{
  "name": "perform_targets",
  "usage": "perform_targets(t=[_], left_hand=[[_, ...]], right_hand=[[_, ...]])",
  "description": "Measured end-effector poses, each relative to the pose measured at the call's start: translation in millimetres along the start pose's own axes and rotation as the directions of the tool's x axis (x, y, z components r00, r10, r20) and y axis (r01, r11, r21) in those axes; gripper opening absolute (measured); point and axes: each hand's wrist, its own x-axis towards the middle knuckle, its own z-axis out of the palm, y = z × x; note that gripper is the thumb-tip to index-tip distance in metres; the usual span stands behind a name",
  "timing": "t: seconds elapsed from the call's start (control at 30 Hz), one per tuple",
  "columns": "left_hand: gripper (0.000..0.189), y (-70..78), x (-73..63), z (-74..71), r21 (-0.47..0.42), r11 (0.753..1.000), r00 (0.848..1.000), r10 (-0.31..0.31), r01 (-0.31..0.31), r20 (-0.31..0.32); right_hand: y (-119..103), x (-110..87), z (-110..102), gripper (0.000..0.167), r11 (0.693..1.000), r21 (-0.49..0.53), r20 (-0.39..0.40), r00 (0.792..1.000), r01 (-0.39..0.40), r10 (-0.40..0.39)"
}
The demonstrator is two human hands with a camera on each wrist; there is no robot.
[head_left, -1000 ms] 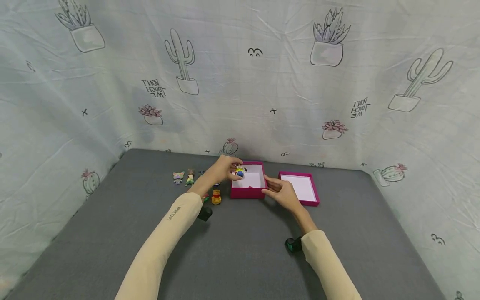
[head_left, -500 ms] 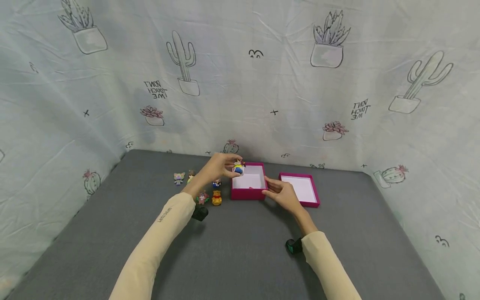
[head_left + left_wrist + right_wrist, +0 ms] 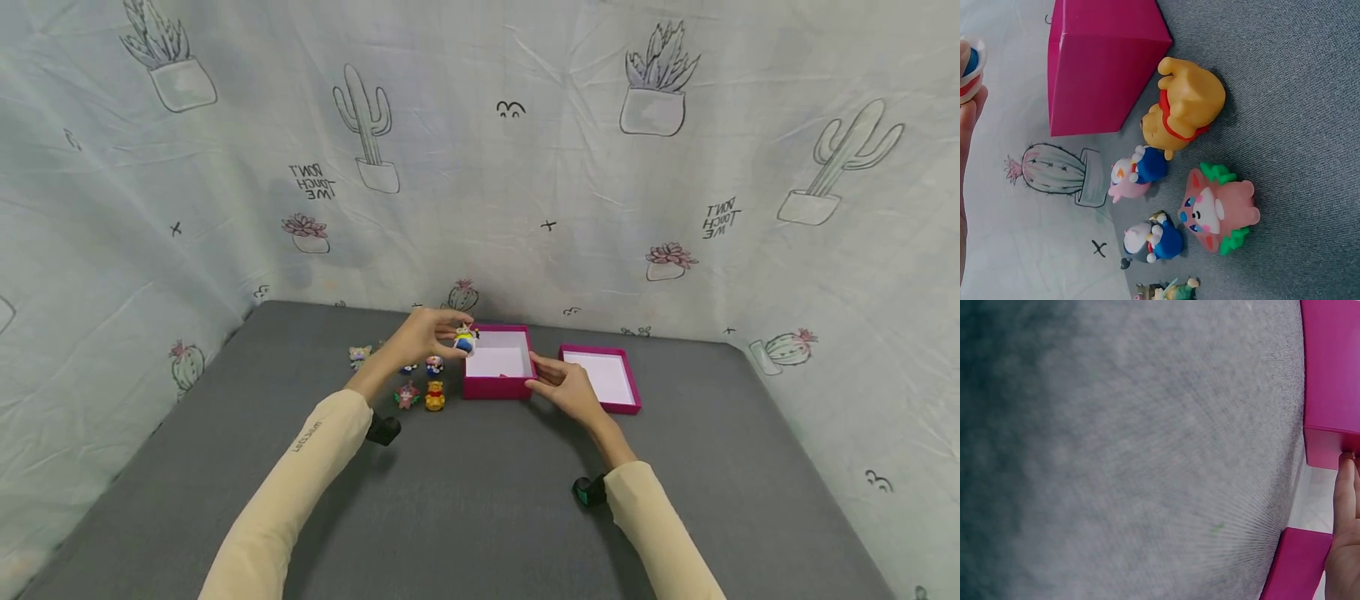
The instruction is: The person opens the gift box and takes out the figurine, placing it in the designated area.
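Note:
My left hand (image 3: pixel 423 337) pinches a small figurine (image 3: pixel 465 340) with a yellow top and blue-and-white lower part, just left of the box's rim. In the left wrist view only a blue, white and red bit of that figurine (image 3: pixel 971 70) shows at the edge. The pink box (image 3: pixel 497 388) stands uncovered, white inside, with a little reddish bit on its floor. Against its right wall my right hand (image 3: pixel 567 386) rests with fairly straight fingers; the right wrist view has its fingertips (image 3: pixel 1346 464) touching the pink side.
Left of the box stand a yellow bear figurine (image 3: pixel 434 396), a pink fox-like one (image 3: pixel 407 395), a blue-and-white one (image 3: pixel 434 364) and a cat-like one (image 3: pixel 359 356). The left forearm partly covers others. A pink-rimmed lid (image 3: pixel 604 377) lies to the right, beside a cloth backdrop.
My left hand has drawn the figurine leftward from over the box to beyond its left rim. More figurines show beside the forearm. The right hand stays at the box.

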Motion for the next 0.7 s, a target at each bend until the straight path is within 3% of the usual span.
perform_targets(t=[0.27, 0.7], left_hand=[[0.052, -2.7, -11.6, -11.2, -0.018, 1.0, 1.0, 0.005, -0.005, -0.01], [0.051, -19.7, -35.7, -31.3, -0.026, 1.0, 0.998, -0.003, 0.001, -0.062]], right_hand=[[0.5, 1.3, 0.6, 0.052, 1.0, 0.012, -0.009, 1.0, 0.004, -0.004], [1.2, 0.7, 2.2, 0.052, 1.0, 0.009, -0.012, 1.0, 0.013, -0.013]])
